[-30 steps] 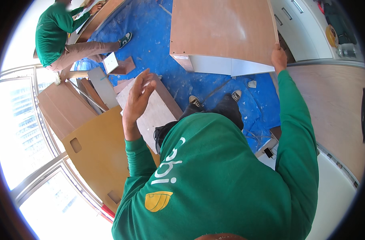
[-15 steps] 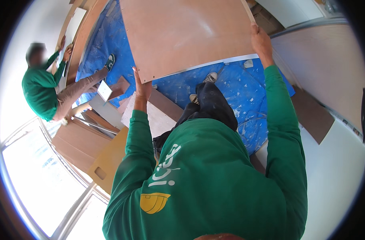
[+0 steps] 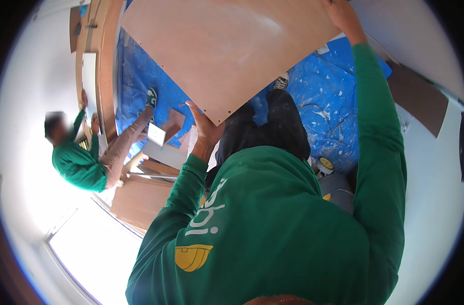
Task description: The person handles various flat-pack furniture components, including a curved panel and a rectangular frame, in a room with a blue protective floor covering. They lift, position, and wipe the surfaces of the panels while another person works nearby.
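A large reddish-brown wooden panel [image 3: 232,48] with small holes along its edge is held up in front of me, tilted so one corner points down toward my body. My left hand [image 3: 207,128] grips it close to that lower corner, thumb on the face and the other fingers partly hidden beneath. Higher up at the far right, my right hand [image 3: 344,18] holds the panel's right edge; its fingertips are cut off by the top of the view. My feet in dark shoes stand below the panel.
Blue plastic sheeting [image 3: 326,101], spotted white, covers the floor. At the left, a co-worker in green [image 3: 79,165] handles a white strip [image 3: 89,76] by the wall. Wood offcuts [image 3: 173,124] and a cardboard-coloured sheet [image 3: 140,201] lie nearby. A brown board [image 3: 417,96] leans at the right.
The panel has turned, its lower corner swinging right and nearer my body. My left hand has moved right and down with it; my right hand has risen. The view has turned too.
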The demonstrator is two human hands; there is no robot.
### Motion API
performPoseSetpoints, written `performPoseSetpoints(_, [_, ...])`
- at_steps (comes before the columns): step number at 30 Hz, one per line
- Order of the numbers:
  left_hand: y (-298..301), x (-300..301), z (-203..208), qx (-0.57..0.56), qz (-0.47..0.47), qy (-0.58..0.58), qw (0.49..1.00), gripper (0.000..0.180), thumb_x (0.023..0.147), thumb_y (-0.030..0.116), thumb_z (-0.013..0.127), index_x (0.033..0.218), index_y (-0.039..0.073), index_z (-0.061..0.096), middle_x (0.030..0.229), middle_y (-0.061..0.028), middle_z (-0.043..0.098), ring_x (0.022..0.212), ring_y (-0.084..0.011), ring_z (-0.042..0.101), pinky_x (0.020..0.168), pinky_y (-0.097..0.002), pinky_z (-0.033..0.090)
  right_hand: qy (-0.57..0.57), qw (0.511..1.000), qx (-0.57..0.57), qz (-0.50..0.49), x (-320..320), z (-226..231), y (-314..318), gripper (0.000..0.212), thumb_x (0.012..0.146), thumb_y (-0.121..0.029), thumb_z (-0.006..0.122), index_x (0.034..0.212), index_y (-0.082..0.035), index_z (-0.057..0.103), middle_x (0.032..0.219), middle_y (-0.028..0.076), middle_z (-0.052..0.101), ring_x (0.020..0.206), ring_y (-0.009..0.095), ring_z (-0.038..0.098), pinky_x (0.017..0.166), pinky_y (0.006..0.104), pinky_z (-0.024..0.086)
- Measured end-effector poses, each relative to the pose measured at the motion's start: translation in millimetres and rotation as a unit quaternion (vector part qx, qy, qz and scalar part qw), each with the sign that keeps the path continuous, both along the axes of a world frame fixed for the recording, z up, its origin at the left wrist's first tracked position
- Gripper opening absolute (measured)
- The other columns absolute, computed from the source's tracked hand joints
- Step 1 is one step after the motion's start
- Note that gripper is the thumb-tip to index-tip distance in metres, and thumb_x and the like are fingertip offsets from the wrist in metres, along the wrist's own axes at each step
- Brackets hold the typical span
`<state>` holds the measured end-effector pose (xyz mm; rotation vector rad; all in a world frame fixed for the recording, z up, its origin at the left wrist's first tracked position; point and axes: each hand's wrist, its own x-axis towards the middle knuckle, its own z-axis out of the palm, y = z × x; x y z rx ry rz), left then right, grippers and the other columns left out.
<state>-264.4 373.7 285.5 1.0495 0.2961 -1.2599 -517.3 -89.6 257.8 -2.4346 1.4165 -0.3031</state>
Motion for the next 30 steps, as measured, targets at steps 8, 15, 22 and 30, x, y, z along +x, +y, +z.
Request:
performPoseSetpoints(8, [-16.3, 24.6, -6.9, 0.003, -0.075, 0.025, 0.997, 0.083, 0.093, 0.081, 0.046, 0.147, 0.018, 0.05, 0.141, 0.0007, 0.057, 0.132, -0.0207, 0.053, 0.111, -0.0399, 0.043, -0.067, 0.978, -0.128, -0.154, 4.0, 11.0, 49.9, 0.048, 0.1, -0.043, 0.053, 0.098, -0.001, 0.074, 0.113, 0.031, 0.066, 0.107, 0.052, 0.061, 0.092, 0.0577, 0.052])
performPoseSetpoints(15, [31.7, 57.2, -34.9, -0.038, -0.16, 0.144, 0.976, 0.074, 0.097, 0.074, 0.046, 0.142, 0.016, 0.053, 0.139, -0.0022, 0.059, 0.13, -0.0228, 0.056, 0.105, -0.0423, 0.048, -0.185, 0.922, -0.045, -0.337, -23.0, -61.0, 322.2, 0.037, 0.1, -0.035, 0.06, 0.108, 0.002, 0.063, 0.107, 0.024, 0.059, 0.103, 0.045, 0.054, 0.088, 0.0544, 0.045])
performPoseSetpoints(22, [47.8, 98.0, -89.0, -0.001, -0.237, 0.188, 0.953, 0.065, 0.103, 0.064, 0.044, 0.144, 0.014, 0.052, 0.143, -0.0036, 0.059, 0.133, -0.0246, 0.055, 0.109, -0.044, 0.046, -0.126, 0.827, 0.317, -0.446, -51.4, -181.1, 680.2, 0.047, 0.102, -0.04, 0.056, 0.107, 0.006, 0.063, 0.101, 0.031, 0.068, 0.096, 0.053, 0.063, 0.082, 0.0567, 0.048])
performPoseSetpoints(30, [37.5, 162.6, -246.3, -0.176, -0.638, -0.7, 0.268, 0.053, 0.103, 0.043, 0.053, 0.144, 0.008, 0.053, 0.145, -0.0167, 0.058, 0.129, -0.0341, 0.058, 0.105, -0.0481, 0.048, -0.263, 0.437, 0.595, -0.621, -79.7, -171.7, 813.0, 0.041, 0.099, -0.05, 0.06, 0.116, -0.012, 0.059, 0.095, 0.008, 0.062, 0.082, 0.028, 0.064, 0.075, 0.0533, 0.049])
